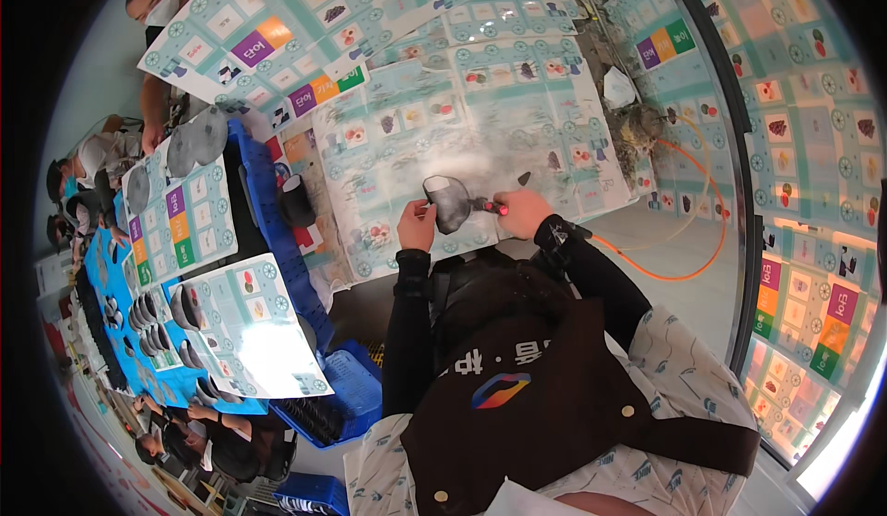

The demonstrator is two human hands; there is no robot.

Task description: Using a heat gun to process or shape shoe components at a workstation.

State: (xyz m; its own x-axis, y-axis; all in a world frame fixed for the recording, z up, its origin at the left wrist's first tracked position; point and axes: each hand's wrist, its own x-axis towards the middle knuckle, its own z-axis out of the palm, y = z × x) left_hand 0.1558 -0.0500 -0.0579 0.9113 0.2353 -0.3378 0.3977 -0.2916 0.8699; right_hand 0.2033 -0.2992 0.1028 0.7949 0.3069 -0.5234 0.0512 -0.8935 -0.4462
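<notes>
My left hand (417,227) pinches the edge of a dark grey, rounded piece (449,207) with a pale patch on its upper end. It is held just above the worktable (397,174), which is covered with printed sheets. My right hand (523,214) closes round a small dark hand tool (479,205) with a red part. The tool's tip points left at the grey piece; whether they touch I cannot tell. Beyond the right hand lies a small dark pointed scrap (525,179). Grey dust smears the sheets in front of both hands.
An orange hose (716,239) loops from the right wall toward my right forearm. A dark roll-shaped object (297,202) stands by the table's left side, near a blue crate (263,211). Farther left, several dark curved pieces (148,311) lie on a blue surface. Other people work there.
</notes>
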